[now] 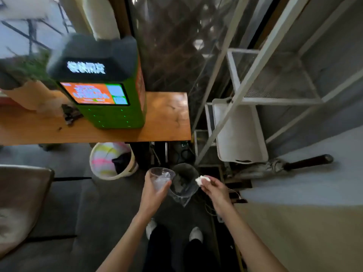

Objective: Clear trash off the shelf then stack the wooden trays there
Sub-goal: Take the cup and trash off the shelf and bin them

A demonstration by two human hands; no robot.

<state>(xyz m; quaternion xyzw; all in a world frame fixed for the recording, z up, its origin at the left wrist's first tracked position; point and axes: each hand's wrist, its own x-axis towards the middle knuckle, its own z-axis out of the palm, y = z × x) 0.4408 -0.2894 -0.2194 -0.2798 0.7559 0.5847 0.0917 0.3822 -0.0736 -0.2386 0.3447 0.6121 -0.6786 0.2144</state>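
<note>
My left hand (155, 190) grips a clear plastic cup (160, 177) with something crumpled and pale inside. My right hand (213, 186) pinches a small white crumpled wad of paper (202, 180). Between and just beyond both hands stands a small bin lined with a clear plastic bag (184, 182) on the floor. The white metal shelf unit (255, 75) rises at the right, with a mesh shelf up high and a white tray (240, 134) lower down. No wooden trays are in view.
A wooden table (167, 118) at the left carries a green kiosk with a lit screen (102, 85) and a potted plant. A striped bucket (112, 160) sits under the table edge. A folded umbrella (284, 165) lies on the floor at the right.
</note>
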